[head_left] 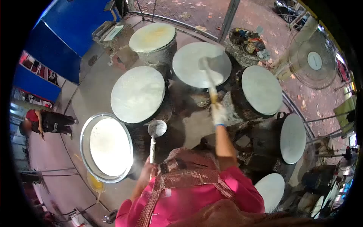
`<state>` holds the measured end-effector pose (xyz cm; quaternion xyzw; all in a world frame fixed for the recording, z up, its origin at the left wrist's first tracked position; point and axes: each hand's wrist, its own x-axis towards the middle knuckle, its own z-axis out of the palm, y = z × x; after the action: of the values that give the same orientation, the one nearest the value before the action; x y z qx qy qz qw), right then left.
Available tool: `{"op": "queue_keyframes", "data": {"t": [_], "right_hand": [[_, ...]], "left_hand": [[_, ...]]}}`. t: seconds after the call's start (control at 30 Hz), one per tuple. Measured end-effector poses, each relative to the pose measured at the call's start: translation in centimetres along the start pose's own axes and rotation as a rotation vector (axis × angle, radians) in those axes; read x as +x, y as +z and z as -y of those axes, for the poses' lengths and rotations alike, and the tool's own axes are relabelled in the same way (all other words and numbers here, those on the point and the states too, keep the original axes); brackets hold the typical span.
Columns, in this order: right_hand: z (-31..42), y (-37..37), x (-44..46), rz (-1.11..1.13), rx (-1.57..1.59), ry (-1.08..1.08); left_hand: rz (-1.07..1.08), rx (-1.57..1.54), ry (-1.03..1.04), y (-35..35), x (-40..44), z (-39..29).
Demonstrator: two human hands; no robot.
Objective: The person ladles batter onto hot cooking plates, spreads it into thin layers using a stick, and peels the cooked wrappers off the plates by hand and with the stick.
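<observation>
The wide head view looks forward and down over the left hand [148, 171] and right hand [219, 114].

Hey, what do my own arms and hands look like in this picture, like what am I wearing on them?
Your bright pink sleeves leave both forearms bare. Your right hand seems to wear a whitish glove with a blue edge at the wrist, though it is blurred. Your left hand looks ungloved.
</observation>
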<state>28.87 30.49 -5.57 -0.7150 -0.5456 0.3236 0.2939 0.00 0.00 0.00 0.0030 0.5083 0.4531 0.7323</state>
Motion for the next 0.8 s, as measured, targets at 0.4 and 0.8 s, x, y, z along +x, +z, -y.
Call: {"op": "queue_keyframes", "data": {"t": [0.4,0.8], "right_hand": [[0.2,-5.6,7.1,-0.031,-0.311,-0.156],[-1.0,-7.3,8.8,0.054,-0.383,-0.256]], "left_hand": [[0.192,-0.257,0.028,0.2,4.7,3.4],[0.153,-0.032,0.105,-2.5,8.8,4.1]]}}
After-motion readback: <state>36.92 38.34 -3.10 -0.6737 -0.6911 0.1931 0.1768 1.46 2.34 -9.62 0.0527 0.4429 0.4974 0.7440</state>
